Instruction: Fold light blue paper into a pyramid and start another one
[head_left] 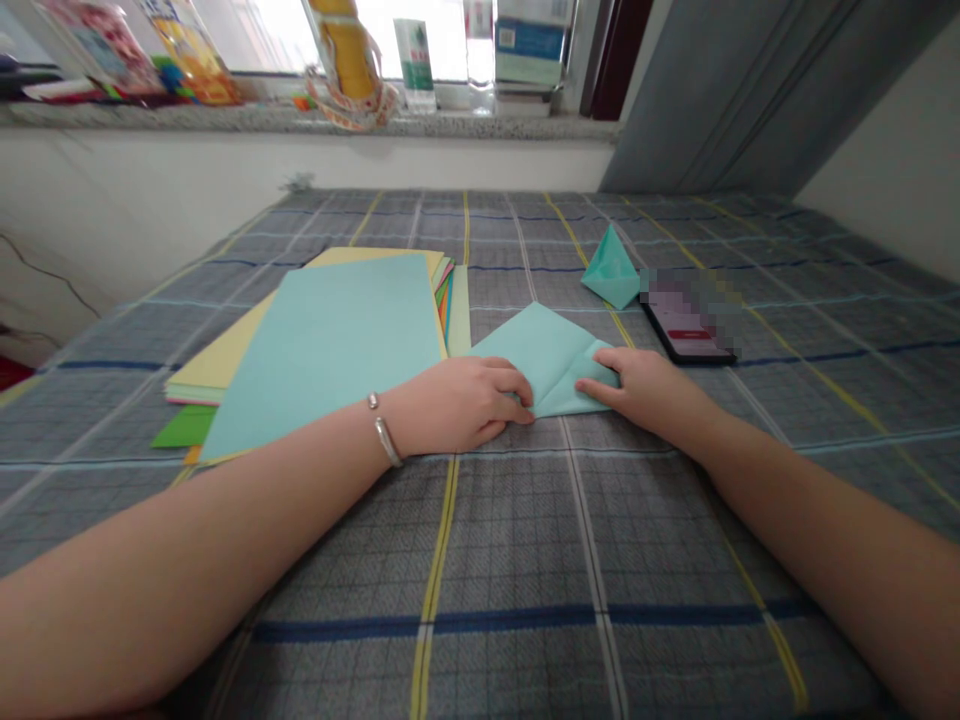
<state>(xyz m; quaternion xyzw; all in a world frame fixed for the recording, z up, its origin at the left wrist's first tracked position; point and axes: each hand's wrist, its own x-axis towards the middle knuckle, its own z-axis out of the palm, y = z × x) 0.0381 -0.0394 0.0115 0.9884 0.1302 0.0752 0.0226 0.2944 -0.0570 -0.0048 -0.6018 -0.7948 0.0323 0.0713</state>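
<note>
A light blue-green sheet of folded paper [534,345] lies on the plaid cloth in front of me, with a pointed top and a crease running across its right part. My left hand [476,400] is closed at the paper's lower left edge, fingertips curled onto it; a silver bangle circles that wrist. At the right corner, my right hand [641,385] grips the same paper, its thumb and a finger showing on top with a gap between them. The undersides of both hands are hidden.
A stack of coloured paper [352,310], topped by a light blue sheet, lies left. Beyond my right hand are a folded paper pyramid [611,270] and a phone [686,325]. Bottles, boxes and snack bags line the windowsill [247,116]. A grey curtain [712,100] hangs at the right.
</note>
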